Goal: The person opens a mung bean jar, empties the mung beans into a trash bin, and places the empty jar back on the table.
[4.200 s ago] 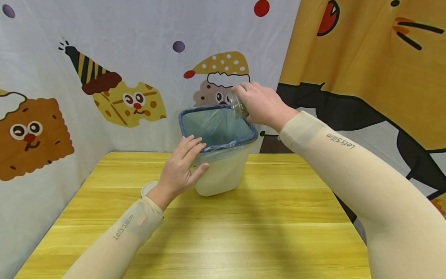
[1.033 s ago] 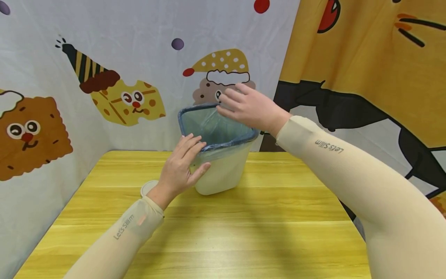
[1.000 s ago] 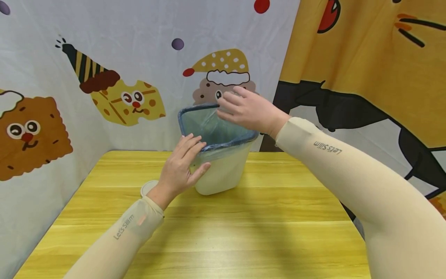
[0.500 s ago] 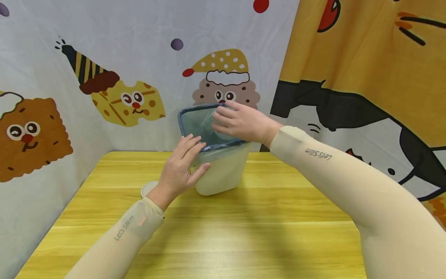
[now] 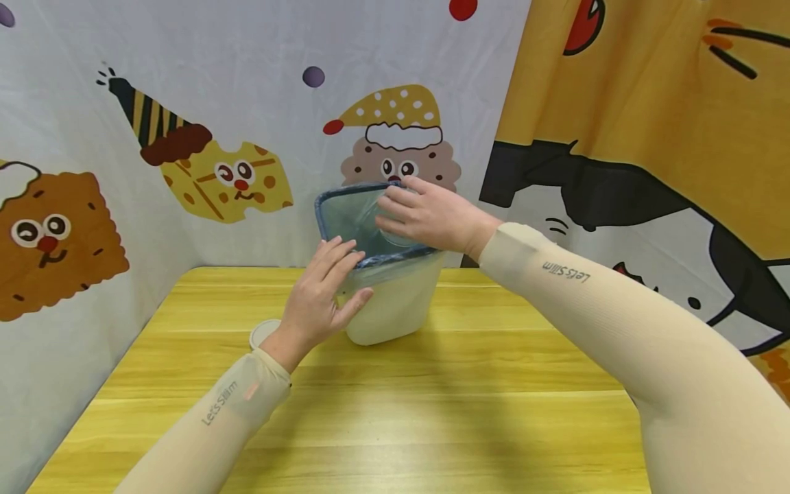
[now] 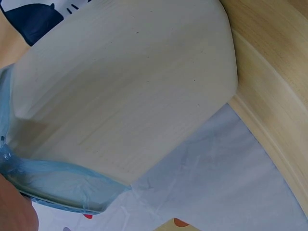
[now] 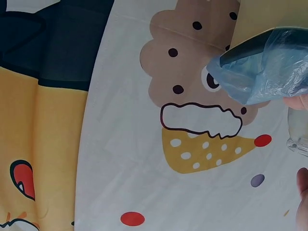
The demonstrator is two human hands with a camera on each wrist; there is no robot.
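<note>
A pale bin lined with a blue plastic bag stands tilted on the table. My left hand rests on its near left rim with fingers straight and thumb spread along the outer wall. Over the bin's mouth, my right hand holds a clear glass jar, mostly hidden under the fingers. Part of the jar also shows between fingers at the right edge of the right wrist view. The bin's bottom is hidden inside the bag. In the left wrist view, the bin wall fills most of the frame.
A round white lid lies on the wooden table, partly behind my left wrist. Close behind the table hang a white cartoon-printed cloth and, to the right, a yellow one.
My right hand has come down and left with the jar, from above the bin's right rim to within its mouth; it barely moves over the last half second. The left hand stays put.
</note>
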